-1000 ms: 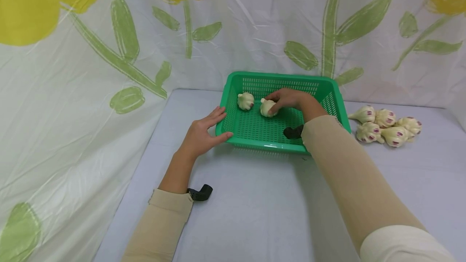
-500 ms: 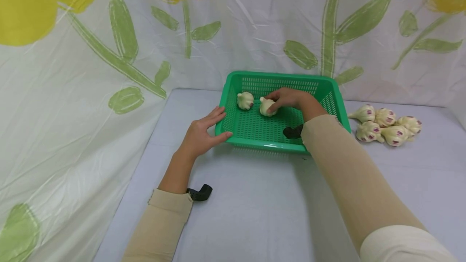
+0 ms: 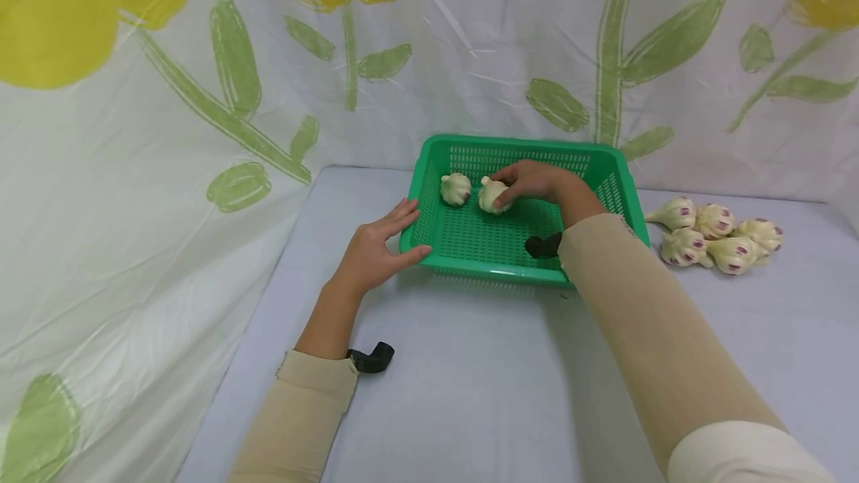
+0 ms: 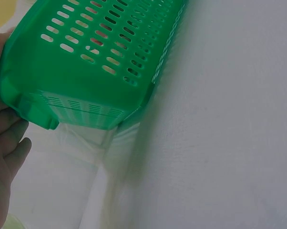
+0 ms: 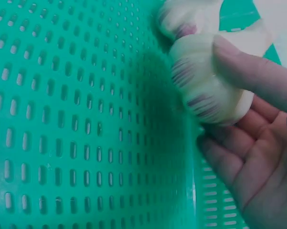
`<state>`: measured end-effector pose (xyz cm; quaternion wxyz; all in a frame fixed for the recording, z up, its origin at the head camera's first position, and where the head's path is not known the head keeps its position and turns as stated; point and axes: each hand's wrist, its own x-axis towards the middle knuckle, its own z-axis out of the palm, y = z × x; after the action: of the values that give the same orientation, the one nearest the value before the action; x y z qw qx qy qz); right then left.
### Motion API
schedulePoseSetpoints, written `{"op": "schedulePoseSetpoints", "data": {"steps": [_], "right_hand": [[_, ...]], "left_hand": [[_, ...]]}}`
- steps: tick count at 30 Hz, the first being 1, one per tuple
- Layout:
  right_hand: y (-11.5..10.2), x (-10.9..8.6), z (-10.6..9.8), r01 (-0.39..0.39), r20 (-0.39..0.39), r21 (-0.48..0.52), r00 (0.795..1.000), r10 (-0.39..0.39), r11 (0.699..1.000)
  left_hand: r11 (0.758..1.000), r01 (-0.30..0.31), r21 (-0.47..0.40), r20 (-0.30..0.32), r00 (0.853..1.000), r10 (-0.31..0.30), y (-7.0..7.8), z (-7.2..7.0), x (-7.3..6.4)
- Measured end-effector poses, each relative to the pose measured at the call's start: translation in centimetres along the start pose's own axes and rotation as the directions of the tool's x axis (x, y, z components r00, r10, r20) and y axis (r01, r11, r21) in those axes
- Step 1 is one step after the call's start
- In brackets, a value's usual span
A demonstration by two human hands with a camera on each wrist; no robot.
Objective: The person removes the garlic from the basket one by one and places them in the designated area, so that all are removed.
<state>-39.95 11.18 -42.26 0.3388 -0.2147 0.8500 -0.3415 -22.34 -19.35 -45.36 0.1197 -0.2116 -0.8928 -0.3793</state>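
In the head view my right hand (image 3: 532, 180) reaches into a green plastic basket (image 3: 496, 272) and grips a white garlic bulb (image 3: 491, 195) between thumb and fingers. The right wrist view shows purple streaks on this garlic bulb (image 5: 200, 76), with my thumb (image 5: 251, 71) laid across it. A second garlic bulb (image 3: 455, 189) lies to its left inside the basket. My left hand (image 3: 370, 250) rests at the basket's left front corner, thumb and fingers spread along the rim. Close up in the left wrist view, its fingers (image 4: 12, 136) lie beside the rim.
Several more garlic bulbs (image 3: 714, 233) lie clustered on the white table (image 3: 456, 379), right of the basket. Behind the table hangs a white curtain (image 3: 470, 58) printed with yellow flowers and green leaves. Black wrist cameras (image 3: 373, 358) sit at both cuffs.
Almost nothing differs. The whole head view shifts very slightly; both hands, the held garlic bulb and the basket keep their places.
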Motion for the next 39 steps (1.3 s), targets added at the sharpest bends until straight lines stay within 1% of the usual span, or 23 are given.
{"op": "schedulePoseSetpoints", "data": {"steps": [6, 9, 13, 17, 20, 23, 25, 28, 31, 34, 37, 39], "right_hand": [[-0.4, -0.1, 0.1, 0.042, -0.040, 0.100, 0.998, -0.038, 0.994], [-0.7, -0.3, 0.1, 0.056, -0.070, 0.102, 0.996, -0.049, 0.993], [-1.3, -0.5, 0.0, 0.097, -0.107, 0.094, 0.990, -0.087, 0.991], [-2.3, -0.9, -0.1, 0.142, -0.110, 0.142, 0.986, -0.127, 0.980], [-3.3, -1.3, -0.3, 0.168, -0.141, 0.160, 0.979, -0.146, 0.973], [-4.3, -1.9, -0.6, 0.190, -0.189, 0.160, 0.969, -0.159, 0.969], [-4.9, -2.4, -0.8, 0.196, -0.216, 0.170, 0.963, -0.158, 0.966], [-5.8, -3.5, -1.1, 0.205, -0.250, 0.154, 0.955, -0.162, 0.967], [-6.8, -4.9, -1.5, 0.203, -0.284, 0.102, 0.944, -0.167, 0.974], [-7.8, -6.5, -1.9, 0.207, -0.319, 0.078, 0.932, -0.172, 0.975], [-8.6, -8.2, -2.3, 0.202, -0.367, 0.048, 0.915, -0.170, 0.978], [-8.9, -9.5, -2.5, 0.175, -0.405, 0.013, 0.901, -0.155, 0.984]], "left_hand": [[1.000, -0.001, 0.003, 0.001, 1.000, 0.001, -0.1, 0.0, -0.1], [1.000, -0.001, 0.004, 0.000, 1.000, 0.001, -0.1, 0.1, -0.1], [1.000, 0.002, 0.010, 0.012, 1.000, -0.002, 0.0, 0.2, 0.0], [1.000, 0.007, 0.014, 0.018, 1.000, -0.007, 0.1, 0.2, 0.0], [1.000, 0.011, 0.020, 0.014, 1.000, -0.012, 0.1, 0.1, 0.0], [1.000, 0.013, 0.022, 0.009, 1.000, -0.013, 0.2, 0.0, -0.1], [1.000, 0.009, 0.021, 0.007, 1.000, -0.009, 0.2, 0.0, -0.1], [1.000, 0.003, 0.016, 0.003, 1.000, -0.003, 0.3, -0.1, -0.2], [1.000, -0.001, 0.016, 0.003, 1.000, 0.001, 0.4, -0.1, -0.2], [1.000, -0.002, 0.016, 0.006, 1.000, 0.002, 0.4, -0.1, -0.2], [1.000, -0.001, 0.022, 0.009, 1.000, 0.001, 0.4, -0.1, -0.2], [0.999, 0.004, 0.032, 0.010, 1.000, -0.005, 0.4, -0.3, -0.2]]}}
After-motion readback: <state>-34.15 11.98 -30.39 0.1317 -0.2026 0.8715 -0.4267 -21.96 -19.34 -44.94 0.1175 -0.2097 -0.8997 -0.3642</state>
